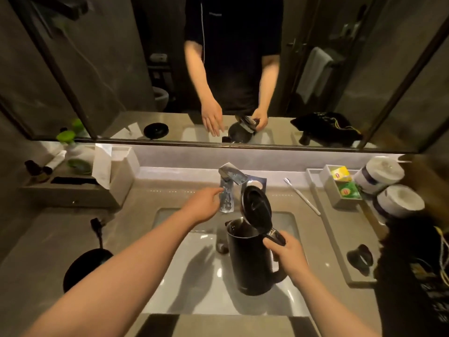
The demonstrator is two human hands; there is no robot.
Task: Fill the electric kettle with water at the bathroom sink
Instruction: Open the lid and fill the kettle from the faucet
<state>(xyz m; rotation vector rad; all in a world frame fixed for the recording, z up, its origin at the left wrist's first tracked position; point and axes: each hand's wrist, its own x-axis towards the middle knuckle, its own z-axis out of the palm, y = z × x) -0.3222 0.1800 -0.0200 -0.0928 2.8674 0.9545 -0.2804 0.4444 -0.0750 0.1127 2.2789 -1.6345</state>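
Note:
A black electric kettle (252, 259) hangs upright over the white sink basin (194, 276), its lid (256, 210) flipped open. My right hand (286, 254) grips the kettle's handle from the right. The chrome faucet (229, 181) rises behind the basin, its spout just left of the open lid. My left hand (206, 205) reaches toward the faucet column with fingers apart, fingertips close to or touching it. No water stream is visible.
The kettle's round black base (85, 266) and plug lie on the counter at left. A tissue box and toiletries tray (80, 181) stand back left. A toothbrush (302, 197), tea bags (343, 182) and paper rolls (388, 188) are at right. The mirror (226, 69) is ahead.

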